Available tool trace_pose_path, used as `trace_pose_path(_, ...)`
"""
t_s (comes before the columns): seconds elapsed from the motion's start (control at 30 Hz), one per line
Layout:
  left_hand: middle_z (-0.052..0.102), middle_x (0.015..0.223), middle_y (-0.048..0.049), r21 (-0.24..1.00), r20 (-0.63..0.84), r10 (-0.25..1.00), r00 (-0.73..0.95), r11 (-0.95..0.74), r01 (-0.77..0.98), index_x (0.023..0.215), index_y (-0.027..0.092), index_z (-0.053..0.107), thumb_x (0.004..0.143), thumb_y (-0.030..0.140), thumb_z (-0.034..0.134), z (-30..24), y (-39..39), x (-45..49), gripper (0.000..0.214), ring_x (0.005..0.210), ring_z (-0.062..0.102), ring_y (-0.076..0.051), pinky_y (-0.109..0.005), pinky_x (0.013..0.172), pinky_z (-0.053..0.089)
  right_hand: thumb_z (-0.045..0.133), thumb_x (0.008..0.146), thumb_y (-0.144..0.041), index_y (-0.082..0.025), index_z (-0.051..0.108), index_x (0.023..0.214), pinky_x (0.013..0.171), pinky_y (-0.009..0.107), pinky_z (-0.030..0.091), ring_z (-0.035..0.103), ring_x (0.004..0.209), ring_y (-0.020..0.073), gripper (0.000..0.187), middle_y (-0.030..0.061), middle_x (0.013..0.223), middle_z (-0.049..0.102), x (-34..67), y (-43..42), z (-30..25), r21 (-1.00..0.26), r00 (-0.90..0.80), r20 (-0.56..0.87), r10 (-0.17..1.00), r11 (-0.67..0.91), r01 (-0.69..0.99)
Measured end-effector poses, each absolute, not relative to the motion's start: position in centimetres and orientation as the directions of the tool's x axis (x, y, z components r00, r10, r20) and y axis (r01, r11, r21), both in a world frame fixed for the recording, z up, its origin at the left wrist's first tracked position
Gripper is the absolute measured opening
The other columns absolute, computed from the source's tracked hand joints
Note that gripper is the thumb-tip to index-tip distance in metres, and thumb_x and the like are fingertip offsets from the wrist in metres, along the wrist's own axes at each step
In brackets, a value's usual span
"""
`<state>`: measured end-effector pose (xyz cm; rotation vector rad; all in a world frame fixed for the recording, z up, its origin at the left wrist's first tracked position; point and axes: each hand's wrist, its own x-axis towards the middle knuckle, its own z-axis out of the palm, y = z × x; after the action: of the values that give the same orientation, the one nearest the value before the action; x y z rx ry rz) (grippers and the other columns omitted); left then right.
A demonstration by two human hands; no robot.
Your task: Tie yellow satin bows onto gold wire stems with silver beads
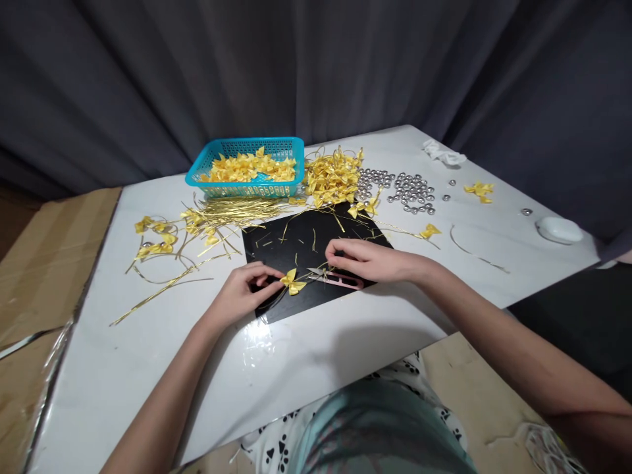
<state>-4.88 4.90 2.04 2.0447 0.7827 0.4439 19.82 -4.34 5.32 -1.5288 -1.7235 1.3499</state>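
My left hand point(244, 289) pinches a small yellow ribbon bow point(293, 282) over a black mat point(316, 240). My right hand point(368, 258) has its fingers closed round pink-handled scissors point(340, 279), whose blades point toward the bow. Short gold wire scraps lie scattered on the mat.
A turquoise basket point(247, 187) full of yellow bows stands at the back. Beside it are a pile of bows point(332, 176), gold wire ties point(237, 209), silver beads point(409, 191), loose bows point(157, 238), a white dish point(559, 230) and a crumpled tissue point(443, 154). Cardboard point(39, 263) lies left.
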Motion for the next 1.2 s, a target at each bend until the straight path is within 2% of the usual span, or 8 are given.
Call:
trace_pose_path(0.17, 0.055, 0.088, -0.0028, 0.711, 0.098, 0.608, 0.788, -0.597, 0.372, 0.122, 0.024, 0.057, 0.080, 0.040, 0.061, 1.7, 3.8, -3.9, 0.045, 0.083, 0.052, -0.018, -0.029, 0.072, 0.041, 0.039, 0.092, -0.045, -0.020, 0.042, 0.090, 0.036, 0.016, 0.031, 0.037, 0.043, 0.0021, 0.025, -0.0009, 0.085, 0.056, 18.8, -4.4, 4.8, -0.947, -0.294, -0.247, 0.923, -0.166, 0.276)
trace_pose_path(0.37, 0.061, 0.088, -0.0048, 0.546, 0.164, 0.557, 0.814, -0.738, 0.395, 0.085, 0.021, 0.068, 0.090, 0.034, 0.046, 1.4, 3.5, -3.8, 0.026, 0.083, 0.055, -0.019, -0.031, 0.073, 0.043, 0.051, 0.086, -0.046, -0.018, 0.046, 0.083, 0.039, 0.017, 0.032, 0.038, 0.040, 0.0034, 0.029, -0.0069, 0.059, 0.047, 19.7, -4.3, 5.5, -0.935, -0.344, -0.326, 0.881, -0.247, 0.254)
trace_pose_path(0.53, 0.059, 0.088, -0.0055, 0.447, 0.220, 0.583, 0.782, -0.773, 0.450, 0.085, 0.020, 0.064, 0.091, 0.031, 0.044, 1.4, 4.8, -5.1, 0.024, 0.081, 0.056, -0.018, -0.029, 0.069, 0.043, 0.057, 0.082, -0.039, -0.013, 0.057, 0.084, 0.050, 0.020, 0.036, 0.049, 0.054, 0.0071, 0.025, -0.0015, 0.064, 0.055, 21.6, -4.6, 6.8, -0.886, -0.247, -0.364, 0.898, -0.253, 0.388)
trace_pose_path(0.73, 0.058, 0.088, -0.0063, 0.356, 0.232, 0.602, 0.764, -0.783, 0.510, 0.085, 0.018, 0.060, 0.092, 0.032, 0.041, 1.3, 5.5, -5.5, 0.025, 0.081, 0.056, -0.019, -0.029, 0.066, 0.043, 0.057, 0.080, -0.040, -0.012, 0.061, 0.081, 0.048, 0.020, 0.028, 0.041, 0.053, 0.0073, 0.027, -0.0021, 0.059, 0.051, 23.2, -5.1, 6.5, -0.822, -0.111, -0.347, 0.931, -0.245, 0.514)
trace_pose_path(0.97, 0.059, 0.096, -0.0079, 0.286, 0.200, 0.533, 0.822, -0.834, 0.472, 0.087, 0.020, 0.057, 0.089, 0.026, 0.042, 1.8, 5.3, -5.5, 0.017, 0.083, 0.057, -0.021, -0.031, 0.069, 0.045, 0.056, 0.083, -0.033, -0.014, 0.058, 0.076, 0.045, 0.019, 0.026, 0.038, 0.049, 0.0063, 0.021, -0.0005, 0.058, 0.056, 24.4, -5.3, 7.6, -0.793, -0.149, -0.342, 0.928, -0.201, 0.575)
trace_pose_path(1.03, 0.060, 0.094, -0.0074, 0.282, 0.196, 0.506, 0.840, -0.849, 0.446, 0.084, 0.020, 0.057, 0.088, 0.024, 0.042, 1.8, 5.2, -5.5, 0.016, 0.082, 0.056, -0.020, -0.030, 0.070, 0.045, 0.059, 0.083, -0.031, -0.014, 0.059, 0.076, 0.043, 0.018, 0.024, 0.038, 0.048, 0.0055, 0.018, -0.0013, 0.055, 0.054, 24.3, -5.1, 7.9, -0.888, -0.214, -0.317, 0.924, -0.210, 0.408)
trace_pose_path(1.1, 0.061, 0.093, -0.0072, 0.285, 0.196, 0.481, 0.854, -0.862, 0.420, 0.085, 0.019, 0.057, 0.088, 0.021, 0.042, 1.7, 5.2, -5.4, 0.016, 0.082, 0.056, -0.019, -0.030, 0.070, 0.045, 0.064, 0.079, -0.026, -0.013, 0.060, 0.075, 0.040, 0.017, 0.018, 0.033, 0.043, 0.0039, 0.015, -0.0028, 0.050, 0.050, 24.0, -4.5, 7.6, -0.965, -0.260, -0.260, 0.930, -0.260, 0.035)
trace_pose_path(1.2, 0.062, 0.092, -0.0080, 0.331, 0.207, 0.469, 0.858, -0.859, 0.390, 0.089, 0.017, 0.057, 0.090, 0.018, 0.040, 1.4, 5.2, -5.3, 0.016, 0.085, 0.056, -0.020, -0.031, 0.072, 0.045, 0.067, 0.074, -0.025, -0.014, 0.059, 0.076, 0.036, 0.016, 0.011, 0.015, 0.036, 0.0014, 0.014, -0.0086, 0.044, 0.038, 23.3, -3.4, 6.5, -0.880, -0.224, -0.199, 0.954, -0.275, -0.387)
